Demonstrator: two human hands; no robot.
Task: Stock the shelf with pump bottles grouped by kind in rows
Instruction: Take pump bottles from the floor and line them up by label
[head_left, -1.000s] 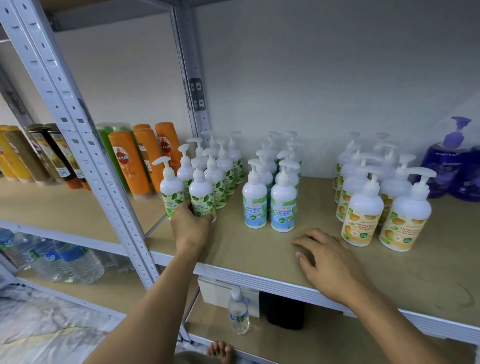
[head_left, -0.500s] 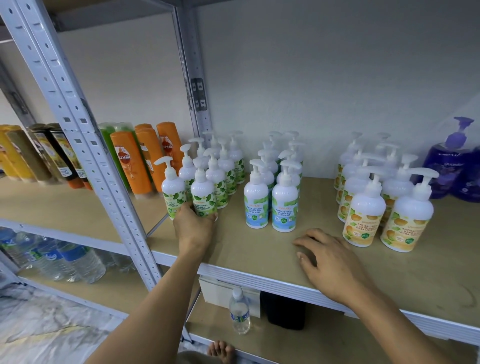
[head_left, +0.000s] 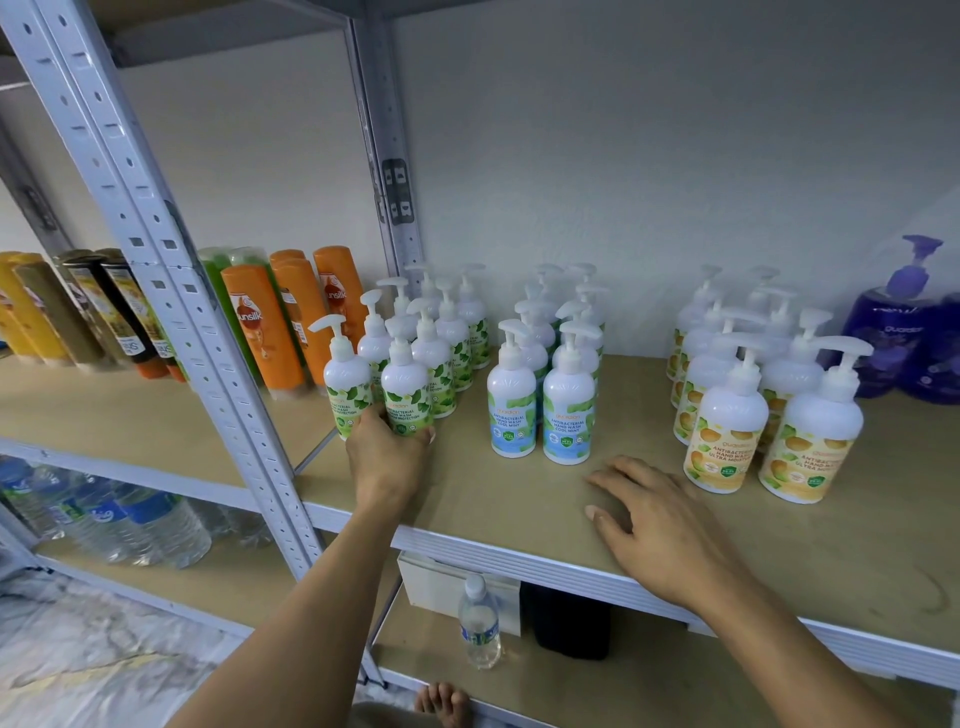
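Head view, and we're on the green-leaf block, left of centre. The left hand (head_left: 389, 457) wraps the base of the front green-leaf bottle (head_left: 406, 387), which stands on the shelf (head_left: 519, 499) just beside its front-row neighbour (head_left: 347, 379). The right hand (head_left: 660, 519) lies flat on the board at lower centre, fingers spread, holding nothing.

This looks like the squaring-up step. Next it wants a small nudge level with the neighbour, then a clean let-go that doesn't rock the pump heads.

Counting now: green-leaf bottles in two files of four, so eight (rear ones overlap, so loosely). Then cool-mint bottles (head_left: 511, 405) mid-frame, roughly eight; orange-print bottles (head_left: 732, 436) at right, roughly eight; purple bottles (head_left: 893, 332) far right, two showing.
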